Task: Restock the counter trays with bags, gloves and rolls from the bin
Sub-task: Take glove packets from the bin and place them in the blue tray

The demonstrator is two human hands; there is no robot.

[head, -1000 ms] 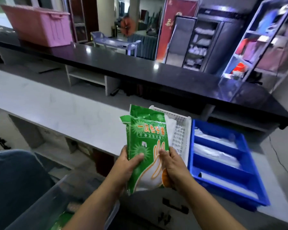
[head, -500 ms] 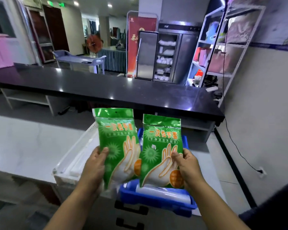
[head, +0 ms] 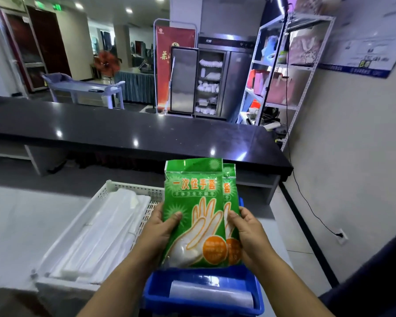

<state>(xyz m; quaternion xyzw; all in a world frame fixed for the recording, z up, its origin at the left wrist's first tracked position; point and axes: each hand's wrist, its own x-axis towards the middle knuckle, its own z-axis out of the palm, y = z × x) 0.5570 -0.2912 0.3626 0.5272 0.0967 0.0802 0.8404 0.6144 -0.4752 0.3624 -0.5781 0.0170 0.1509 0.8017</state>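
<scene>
Two green glove packs are stacked upright above the blue tray (head: 160,296). The front glove pack (head: 192,202) covers most of the rear glove pack (head: 229,191), whose right edge shows. My left hand (head: 162,227) grips the front pack's left side, thumb on its face. My right hand (head: 247,232) holds the right edge of the stack, on the rear pack. A clear plastic roll (head: 210,294) lies in the blue tray's near compartment. Left of it, a white perforated tray (head: 62,241) holds flat white bags (head: 105,234).
Both trays sit on a pale counter (head: 21,225). A raised black counter (head: 124,131) runs behind them. A metal shelf rack (head: 284,72) stands at the right wall, a steel cabinet (head: 210,81) further back. The bin is out of view.
The two packs were side by side, one in each hand; now they overlap into one stack over the blue tray. The view has tilted slightly down and closer.
</scene>
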